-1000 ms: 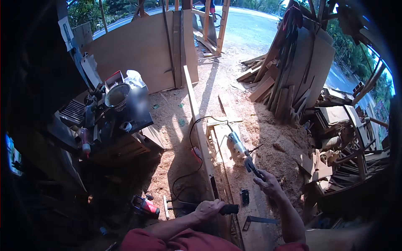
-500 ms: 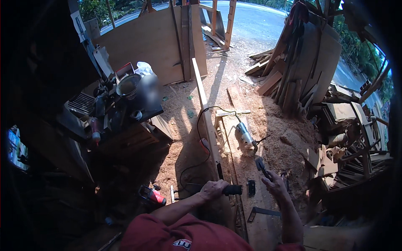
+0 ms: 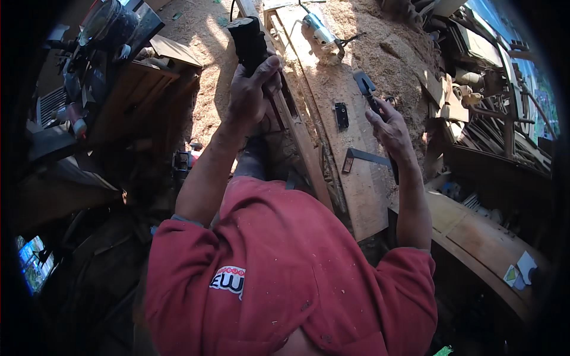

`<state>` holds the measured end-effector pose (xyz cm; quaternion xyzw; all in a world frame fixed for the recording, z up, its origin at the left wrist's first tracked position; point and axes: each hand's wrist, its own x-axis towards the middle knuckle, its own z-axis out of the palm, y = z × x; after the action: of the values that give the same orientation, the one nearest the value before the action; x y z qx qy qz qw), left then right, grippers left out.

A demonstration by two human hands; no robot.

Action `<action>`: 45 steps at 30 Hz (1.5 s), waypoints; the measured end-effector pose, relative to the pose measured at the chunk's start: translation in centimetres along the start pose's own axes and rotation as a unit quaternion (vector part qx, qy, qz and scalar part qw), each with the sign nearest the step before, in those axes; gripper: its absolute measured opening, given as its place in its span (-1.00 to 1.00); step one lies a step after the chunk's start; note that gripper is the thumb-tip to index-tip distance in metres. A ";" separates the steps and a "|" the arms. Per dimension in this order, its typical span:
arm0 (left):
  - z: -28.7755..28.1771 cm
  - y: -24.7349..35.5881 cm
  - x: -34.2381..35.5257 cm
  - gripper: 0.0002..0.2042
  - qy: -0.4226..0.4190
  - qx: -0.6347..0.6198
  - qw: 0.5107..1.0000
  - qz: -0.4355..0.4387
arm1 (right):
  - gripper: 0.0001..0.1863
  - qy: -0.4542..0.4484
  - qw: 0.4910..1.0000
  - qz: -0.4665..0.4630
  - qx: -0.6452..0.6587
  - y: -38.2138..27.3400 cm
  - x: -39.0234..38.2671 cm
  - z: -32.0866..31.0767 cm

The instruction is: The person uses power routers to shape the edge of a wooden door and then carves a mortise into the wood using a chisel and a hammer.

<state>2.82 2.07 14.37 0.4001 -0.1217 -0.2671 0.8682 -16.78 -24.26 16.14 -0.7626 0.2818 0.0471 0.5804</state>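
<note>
My left hand (image 3: 249, 95) grips a black cylindrical tool body (image 3: 246, 38) with a cord running off its top, raised over a long wooden batten (image 3: 303, 139). My right hand (image 3: 389, 127) holds a dark flat tool (image 3: 365, 88) with a forked upper end above a wide sawdust-covered plank (image 3: 362, 184). On that plank lie a small black block (image 3: 341, 115) and a dark metal square (image 3: 362, 157), both between my hands. My red shirt fills the lower middle of the view.
A silver power tool (image 3: 317, 32) with a cord lies on the plank farther ahead. A machine on a wooden bench (image 3: 113, 29) stands at the left. Stacked boards and scrap (image 3: 493, 118) crowd the right. Sawdust covers the ground. A red-and-black tool (image 3: 187, 160) sits low beside my left arm.
The camera has tilted sharply down and closer. My left hand has lifted the black tool body off the batten. My right hand still holds the dark flat tool.
</note>
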 end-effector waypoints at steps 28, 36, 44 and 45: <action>1.6 -3.7 1.2 -0.87 0.073 0.000 0.994 0.082 | -0.45 0.019 0.997 0.012 -0.080 1.8 -1.2 -0.2; 0.9 -4.4 1.5 -0.88 0.080 -0.015 0.993 0.081 | -0.46 0.007 0.996 0.015 -0.083 1.5 -1.0 -0.2; 1.1 -4.7 1.3 -0.88 0.093 -0.028 0.991 0.089 | -0.44 0.021 0.986 -0.011 -0.167 1.1 -1.2 -0.2; 1.0 -4.8 1.2 -0.88 0.092 -0.028 0.991 0.088 | -0.44 0.022 0.986 -0.011 -0.166 1.0 -1.2 -0.2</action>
<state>1.63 -1.86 11.40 0.3861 -0.0683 -0.1546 0.9069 -18.30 -24.13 15.82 -0.8526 0.2739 0.0700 0.4395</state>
